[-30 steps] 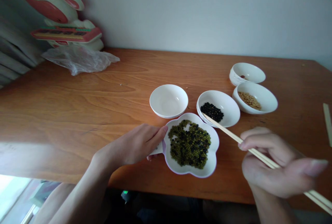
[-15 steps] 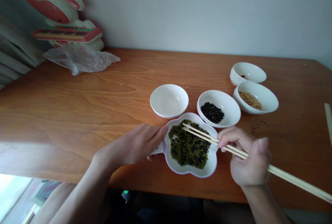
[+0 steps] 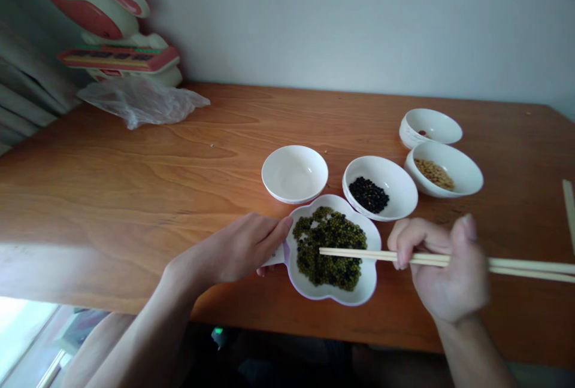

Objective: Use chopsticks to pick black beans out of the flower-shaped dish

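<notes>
My left hand (image 3: 251, 245) grips the short handle of a white, purple-rimmed, flower-shaped dish (image 3: 331, 296). A layer of mixed green and black beans (image 3: 330, 247) covers its bottom. In my right hand (image 3: 442, 265) is a pair of wooden chopsticks (image 3: 359, 253), held nearly level, tips close together over the middle of the beans. Whether the tips pinch a bean is too small to tell. Just behind the dish stand a white bowl (image 3: 294, 173) with nothing visible inside and a white bowl (image 3: 398, 190) holding black beans (image 3: 369, 194).
Farther right, a bowl (image 3: 465, 172) contains tan beans (image 3: 433, 173); behind it another bowl (image 3: 438, 124) has a small reddish bit inside. A crumpled plastic bag (image 3: 144, 103) and a toy keyboard (image 3: 121, 58) occupy the back left. A pale strip (image 3: 569, 208) lies at the right edge of the wooden table (image 3: 135, 196).
The chopsticks have swung from slanting to nearly level, their tips drawn together and lower over the beans. My right hand has shifted right. The left hand still holds the dish.
</notes>
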Available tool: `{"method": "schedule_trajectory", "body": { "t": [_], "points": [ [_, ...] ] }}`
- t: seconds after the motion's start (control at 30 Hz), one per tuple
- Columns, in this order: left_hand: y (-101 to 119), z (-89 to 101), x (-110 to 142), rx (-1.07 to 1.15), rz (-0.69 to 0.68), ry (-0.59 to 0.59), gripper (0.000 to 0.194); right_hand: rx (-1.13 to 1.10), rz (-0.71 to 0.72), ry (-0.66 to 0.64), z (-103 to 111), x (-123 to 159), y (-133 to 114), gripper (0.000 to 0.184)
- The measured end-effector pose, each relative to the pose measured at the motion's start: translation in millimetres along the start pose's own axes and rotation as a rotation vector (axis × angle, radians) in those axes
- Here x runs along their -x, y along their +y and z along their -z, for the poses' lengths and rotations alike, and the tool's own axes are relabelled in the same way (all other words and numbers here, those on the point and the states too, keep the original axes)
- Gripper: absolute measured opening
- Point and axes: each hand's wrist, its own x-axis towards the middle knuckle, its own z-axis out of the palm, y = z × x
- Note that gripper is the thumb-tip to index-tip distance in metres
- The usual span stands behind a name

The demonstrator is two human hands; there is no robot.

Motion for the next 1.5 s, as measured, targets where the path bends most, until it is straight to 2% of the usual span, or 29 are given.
{"method": "schedule_trajectory", "body": {
  "t": [0.13, 0.33, 0.47, 0.63, 0.8, 0.97, 1.2, 1.33, 1.5],
  "points": [
    [-3.3, -5.1, 4.0, -0.086, -0.03, 0.016, 0.047, 0.086, -0.034, 0.013, -3.3, 4.6, 5.3, 0.079],
    [-7.4, -10.2, 7.2, -0.038, -0.033, 0.014, 0.042, 0.04, 0.041, 0.109, -4.9, 3.4, 4.6, 0.078],
    [-6.4, -9.1, 5.9, -0.001, -0.036, 0.029, 0.045, 0.022, 0.03, 0.065, -7.9, 1.1, 4.2, 0.078],
    [-7.4, -12.4, 8.2, -0.12, -0.095, 0.108, 0.052, 0.036, 0.046, 0.027, -10.7, 1.3, 7.2, 0.08],
    [-6.9, -11.6, 6.8, -0.072, -0.058, 0.071, 0.043, 0.075, 0.044, 0.003, -8.4, 4.8, 13.5, 0.076],
    [-7.1, -11.5, 6.9, -0.132, -0.103, 0.115, 0.044, 0.078, 0.063, 0.001, -7.6, 6.5, 14.6, 0.075],
    [-8.7, -13.4, 9.8, -0.097, -0.053, 0.054, 0.043, 0.074, 0.075, 0.01, -11.0, 3.1, 10.0, 0.077],
    [-6.5, -9.4, 7.6, -0.076, -0.037, 0.023, 0.051, 0.075, 0.07, 0.02, -11.2, 3.8, 11.7, 0.075],
    [-5.1, -7.5, 5.4, -0.031, -0.031, 0.023, 0.052, 0.079, 0.062, 0.029, -10.3, 6.1, 12.1, 0.076]
  ]
}}
